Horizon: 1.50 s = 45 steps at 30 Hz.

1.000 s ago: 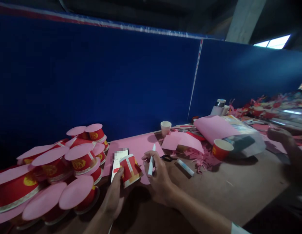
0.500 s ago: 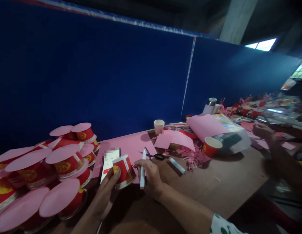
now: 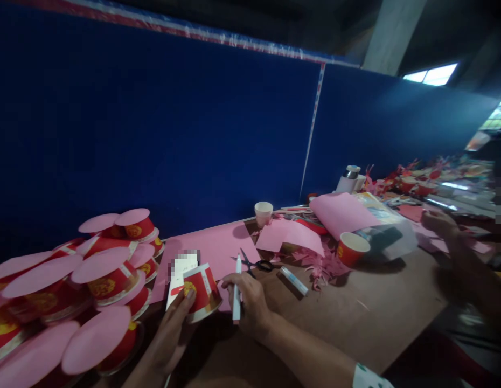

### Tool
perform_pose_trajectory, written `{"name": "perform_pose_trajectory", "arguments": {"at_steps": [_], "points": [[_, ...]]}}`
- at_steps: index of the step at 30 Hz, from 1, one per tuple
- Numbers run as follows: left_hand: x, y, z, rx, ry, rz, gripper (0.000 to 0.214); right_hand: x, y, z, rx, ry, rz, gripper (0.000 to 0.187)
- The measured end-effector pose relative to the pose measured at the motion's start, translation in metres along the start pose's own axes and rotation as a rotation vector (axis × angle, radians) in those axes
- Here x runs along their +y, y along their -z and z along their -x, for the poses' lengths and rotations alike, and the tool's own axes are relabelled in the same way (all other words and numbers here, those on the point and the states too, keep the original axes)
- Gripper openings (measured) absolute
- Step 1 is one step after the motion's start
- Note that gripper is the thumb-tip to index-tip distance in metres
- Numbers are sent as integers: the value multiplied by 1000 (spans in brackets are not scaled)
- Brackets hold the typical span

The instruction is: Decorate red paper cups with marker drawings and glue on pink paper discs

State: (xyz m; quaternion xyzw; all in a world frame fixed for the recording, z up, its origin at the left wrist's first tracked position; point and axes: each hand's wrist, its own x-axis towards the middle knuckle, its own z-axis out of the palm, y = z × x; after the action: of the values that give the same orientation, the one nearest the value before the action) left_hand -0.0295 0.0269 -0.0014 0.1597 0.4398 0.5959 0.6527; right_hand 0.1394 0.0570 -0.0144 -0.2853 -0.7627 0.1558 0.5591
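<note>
My left hand [image 3: 169,334] grips an upturned red paper cup [image 3: 202,291] with gold print, tilted over the pink paper sheet [image 3: 218,245]. My right hand [image 3: 248,304] is closed round a white pen [image 3: 236,295], held upright just right of the cup. A phone [image 3: 178,271] lies flat behind the cup. Black scissors [image 3: 252,263] rest on the table just beyond my right hand, and a glue stick [image 3: 293,281] lies to their right.
A pile of red cups capped with pink paper discs [image 3: 101,269] fills the left. A small white cup [image 3: 263,212], folded pink sheets [image 3: 339,213], pink scraps [image 3: 321,264] and an upright red cup [image 3: 351,249] sit further back. Another person's hand [image 3: 438,222] works at the right. A blue partition [image 3: 153,134] backs the table.
The view has swung slightly. My hands have drawn a little nearer with the cup and pen still held. The scissors came into sight beyond my right hand.
</note>
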Motion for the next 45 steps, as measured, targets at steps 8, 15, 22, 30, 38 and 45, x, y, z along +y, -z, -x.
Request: {"name": "perform_pose_trajectory", "arguments": {"at_steps": [8, 15, 22, 30, 38, 45], "points": [[5, -6, 9, -138, -45, 41, 29, 3, -1, 7, 41, 4, -82, 33], [3, -4, 11, -237, -5, 39, 38, -7, -2, 5, 91, 114, -48, 22], [9, -1, 10, -268, 25, 112, 40, -17, -4, 4, 106, 298, 52, 28], [6, -4, 9, -248, -24, 172, 33, -10, -7, 8, 68, 285, 63, 23], [2, -8, 12, -384, -118, 51, 23, -7, -5, 11, 63, 245, 60, 24], [-3, -4, 3, -330, -199, 48, 25, -2, -2, 12, 43, 215, 30, 23]]}}
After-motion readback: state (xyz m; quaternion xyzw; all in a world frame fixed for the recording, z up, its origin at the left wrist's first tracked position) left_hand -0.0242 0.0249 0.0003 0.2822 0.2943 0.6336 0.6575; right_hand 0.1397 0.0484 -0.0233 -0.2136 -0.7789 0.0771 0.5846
